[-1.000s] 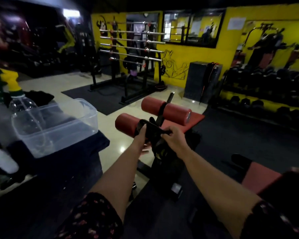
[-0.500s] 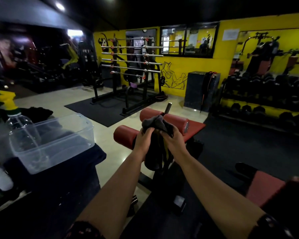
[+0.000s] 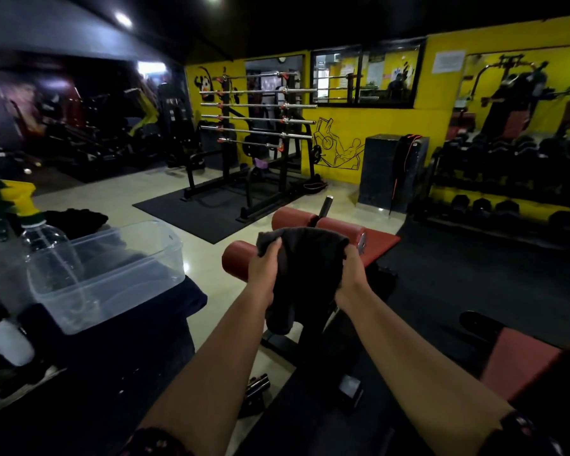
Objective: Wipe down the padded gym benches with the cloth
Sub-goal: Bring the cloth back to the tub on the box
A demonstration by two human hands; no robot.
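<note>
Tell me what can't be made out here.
Head view:
- Near red roller: middle hidden behind the cloth that left hand and right hand hold up.
- Spray bottle: head blurred, cut by the left edge.
- Red bench, lower right: cut by the edge, too dark.
- Wall notice: text too small.

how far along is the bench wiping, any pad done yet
Done: the dark cloth is picked up; no pad looks wiped, though the dim light would hide streaks. In hand: left hand and right hand grip the cloth, held up before the red roller pads. Left: those rollers, the red seat pad behind them, and the red pad at lower right.
</note>
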